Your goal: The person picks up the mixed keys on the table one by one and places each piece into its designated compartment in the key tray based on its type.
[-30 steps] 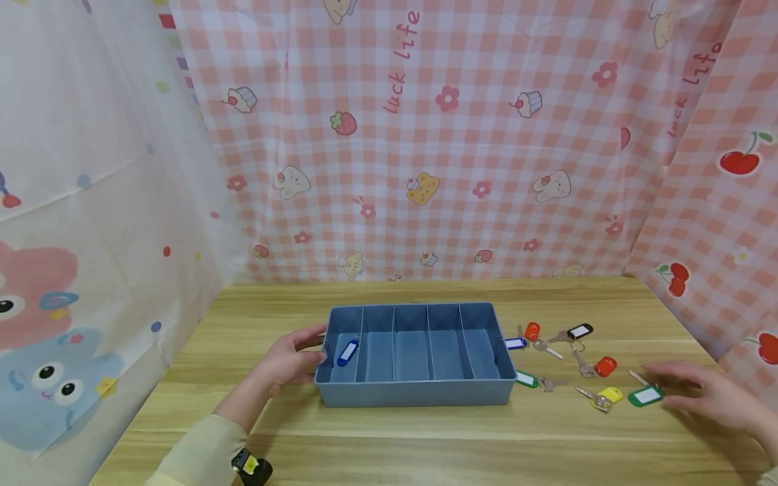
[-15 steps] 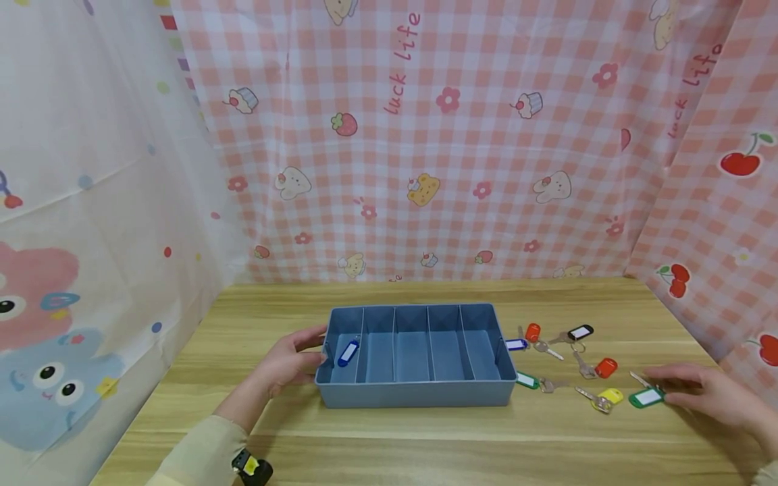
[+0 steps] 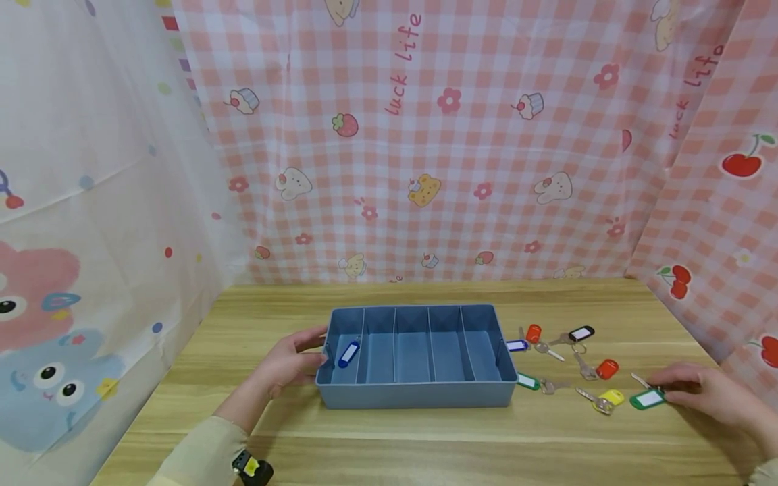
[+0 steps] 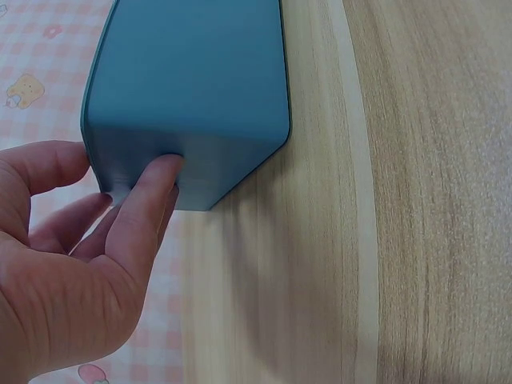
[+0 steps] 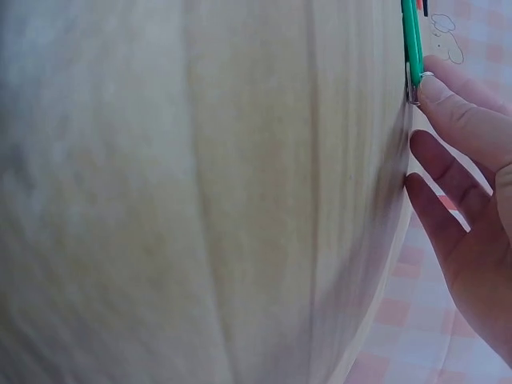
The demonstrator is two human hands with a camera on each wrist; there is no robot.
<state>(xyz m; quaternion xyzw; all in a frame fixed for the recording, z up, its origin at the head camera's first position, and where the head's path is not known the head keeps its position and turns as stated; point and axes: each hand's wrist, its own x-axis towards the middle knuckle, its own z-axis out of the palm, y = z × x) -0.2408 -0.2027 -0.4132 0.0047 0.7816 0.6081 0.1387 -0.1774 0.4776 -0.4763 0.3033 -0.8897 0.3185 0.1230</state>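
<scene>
A blue-grey tray (image 3: 419, 395) with several compartments stands on the table, and a key tag with a blue frame (image 3: 349, 354) lies in its leftmost one. My left hand (image 3: 294, 361) touches the tray's left end; in the left wrist view its fingers (image 4: 144, 204) rest against the outer end wall. At the far right of the table, my right hand (image 3: 705, 391) pinches the ring end of a green key tag (image 3: 647, 398) between thumb and forefinger. Its key (image 3: 640, 380) points up and left. In the right wrist view the green tag (image 5: 412, 40) shows edge-on at the wood.
Between tray and right hand lie several tagged keys: a yellow tag (image 3: 612, 397), two red tags (image 3: 607, 368), a black tag (image 3: 581, 333), another blue tag (image 3: 517, 345) and another green tag (image 3: 528, 381). Checked cloth (image 3: 450, 148) hangs behind the table.
My right thumb and forefinger have drawn closer together at the green tag's ring. The left hand and the tray keep their places.
</scene>
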